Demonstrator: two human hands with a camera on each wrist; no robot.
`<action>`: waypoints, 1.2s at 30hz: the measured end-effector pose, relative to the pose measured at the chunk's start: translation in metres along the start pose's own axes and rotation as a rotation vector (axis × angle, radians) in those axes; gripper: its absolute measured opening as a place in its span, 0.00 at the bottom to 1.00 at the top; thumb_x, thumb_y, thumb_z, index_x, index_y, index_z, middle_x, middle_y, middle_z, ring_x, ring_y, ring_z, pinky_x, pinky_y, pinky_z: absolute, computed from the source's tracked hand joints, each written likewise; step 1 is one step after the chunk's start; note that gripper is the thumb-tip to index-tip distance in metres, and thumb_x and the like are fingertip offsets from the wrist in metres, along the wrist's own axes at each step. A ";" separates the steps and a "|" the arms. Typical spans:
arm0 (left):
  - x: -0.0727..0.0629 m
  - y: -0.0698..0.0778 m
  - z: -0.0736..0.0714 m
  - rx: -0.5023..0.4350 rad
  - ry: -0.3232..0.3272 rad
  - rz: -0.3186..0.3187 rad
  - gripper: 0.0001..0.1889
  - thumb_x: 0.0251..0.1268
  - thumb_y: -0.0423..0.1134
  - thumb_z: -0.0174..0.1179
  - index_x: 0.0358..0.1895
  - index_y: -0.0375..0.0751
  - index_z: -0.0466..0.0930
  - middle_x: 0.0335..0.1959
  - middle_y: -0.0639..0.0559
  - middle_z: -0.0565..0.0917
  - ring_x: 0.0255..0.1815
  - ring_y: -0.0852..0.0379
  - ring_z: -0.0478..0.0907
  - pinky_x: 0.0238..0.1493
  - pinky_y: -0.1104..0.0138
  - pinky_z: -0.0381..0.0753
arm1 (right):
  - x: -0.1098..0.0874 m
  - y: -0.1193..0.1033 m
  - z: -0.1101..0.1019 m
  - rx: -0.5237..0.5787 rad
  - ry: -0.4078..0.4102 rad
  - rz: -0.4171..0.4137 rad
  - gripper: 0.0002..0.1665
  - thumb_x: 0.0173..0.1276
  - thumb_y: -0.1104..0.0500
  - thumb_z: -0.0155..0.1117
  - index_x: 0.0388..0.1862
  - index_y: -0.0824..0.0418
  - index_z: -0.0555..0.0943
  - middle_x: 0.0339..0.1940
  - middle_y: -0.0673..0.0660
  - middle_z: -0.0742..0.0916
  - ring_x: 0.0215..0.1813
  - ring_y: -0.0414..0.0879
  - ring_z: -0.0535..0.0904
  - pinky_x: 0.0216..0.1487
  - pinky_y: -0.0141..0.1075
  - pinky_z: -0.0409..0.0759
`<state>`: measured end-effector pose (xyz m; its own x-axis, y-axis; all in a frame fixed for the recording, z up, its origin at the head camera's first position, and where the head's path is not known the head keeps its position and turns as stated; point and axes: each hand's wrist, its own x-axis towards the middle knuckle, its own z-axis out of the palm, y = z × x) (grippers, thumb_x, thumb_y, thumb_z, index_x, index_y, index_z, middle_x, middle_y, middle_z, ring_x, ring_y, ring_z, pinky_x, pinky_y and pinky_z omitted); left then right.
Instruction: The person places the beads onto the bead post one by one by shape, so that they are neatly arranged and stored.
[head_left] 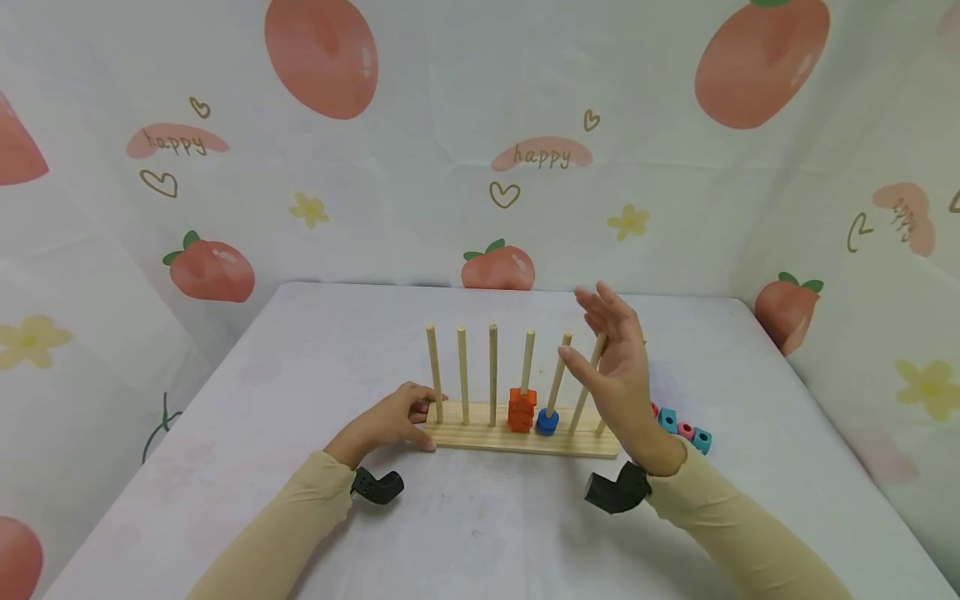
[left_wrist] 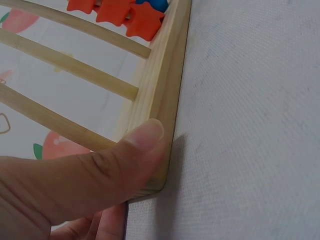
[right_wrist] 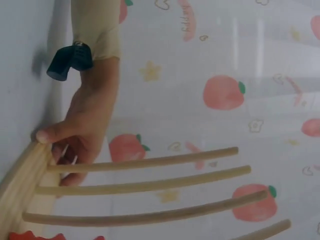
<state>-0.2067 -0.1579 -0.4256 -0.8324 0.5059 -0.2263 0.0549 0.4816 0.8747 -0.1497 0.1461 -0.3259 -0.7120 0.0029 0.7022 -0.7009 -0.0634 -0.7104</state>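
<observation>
A wooden peg board [head_left: 480, 436] with several upright pegs lies across the table. Orange star-shaped beads [head_left: 522, 411] are stacked on one peg, and a blue bead [head_left: 547, 422] sits low on the peg to their right. My left hand [head_left: 393, 417] grips the board's left end, the thumb [left_wrist: 135, 145] on its front edge and the other fingers behind. Raised at the board's right end, my right hand [head_left: 621, 379] has its fingers extended upward and the thumb apart, with nothing seen in it. It hides part of the rightmost pegs.
Teal beads [head_left: 702, 440] and pink-red beads [head_left: 686, 430] lie in a row on the white table [head_left: 480, 533], right of the board and partly behind my right hand. A printed cloth [head_left: 420, 167] hangs behind the table. A dark cord [head_left: 156, 431] shows at the left edge.
</observation>
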 end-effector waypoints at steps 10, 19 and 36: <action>0.000 0.000 0.000 0.017 0.001 0.011 0.37 0.41 0.21 0.73 0.62 0.29 0.71 0.57 0.35 0.63 0.63 0.40 0.72 0.59 0.61 0.79 | 0.003 -0.026 -0.014 0.002 -0.002 -0.228 0.40 0.61 0.66 0.70 0.68 0.73 0.63 0.65 0.59 0.75 0.71 0.52 0.66 0.77 0.43 0.56; -0.001 0.003 -0.001 0.016 0.002 0.006 0.37 0.41 0.20 0.73 0.61 0.28 0.72 0.56 0.35 0.64 0.61 0.40 0.73 0.58 0.62 0.80 | -0.010 -0.029 -0.042 0.026 0.006 -0.258 0.39 0.58 0.71 0.70 0.65 0.78 0.63 0.64 0.62 0.75 0.70 0.53 0.67 0.76 0.38 0.60; 0.000 0.004 -0.001 0.024 -0.008 0.012 0.37 0.40 0.18 0.72 0.61 0.26 0.71 0.54 0.35 0.65 0.59 0.42 0.74 0.57 0.61 0.81 | -0.054 -0.025 -0.103 -0.594 0.050 0.170 0.42 0.57 0.80 0.64 0.70 0.66 0.63 0.63 0.44 0.74 0.65 0.33 0.69 0.65 0.17 0.65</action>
<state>-0.2066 -0.1563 -0.4215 -0.8273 0.5171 -0.2195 0.0777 0.4923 0.8670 -0.0983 0.2502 -0.3508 -0.8070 0.0890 0.5838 -0.4710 0.4994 -0.7272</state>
